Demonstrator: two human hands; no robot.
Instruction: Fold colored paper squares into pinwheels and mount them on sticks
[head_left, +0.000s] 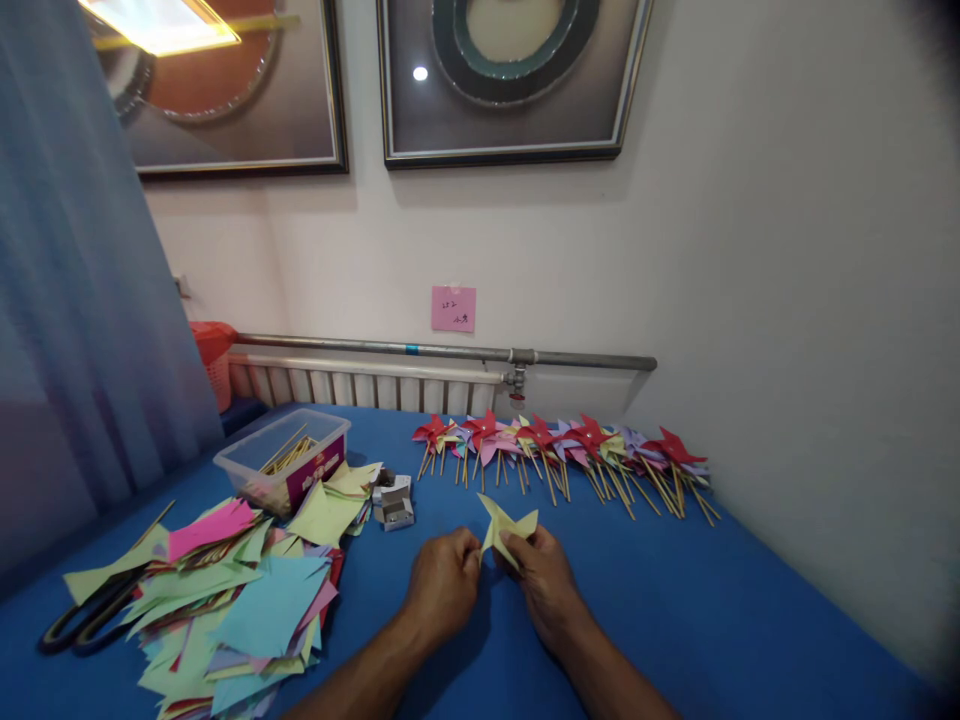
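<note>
A pale yellow paper pinwheel (501, 522), its points folded inward, is between my two hands above the blue table. My right hand (546, 580) grips it from the right, thumb pressed on its middle. My left hand (444, 578) is closed in a pinch at its left edge; whatever else lies inside those fingers is hidden. Just beyond my left hand, small grey boxes (394, 502) stand open. Farther left lies a big heap of cut coloured paper squares (266, 605), with yellow sheets (328, 512) at its back.
Finished pinwheels (540, 435) on sticks lie in a row along the back right. A clear plastic tub (281, 455) holds wooden sticks. Black-handled scissors (94, 612) lie at the left beside the paper. Behind the table run a pipe (360, 345) and radiator; a blue curtain (82, 250) hangs left.
</note>
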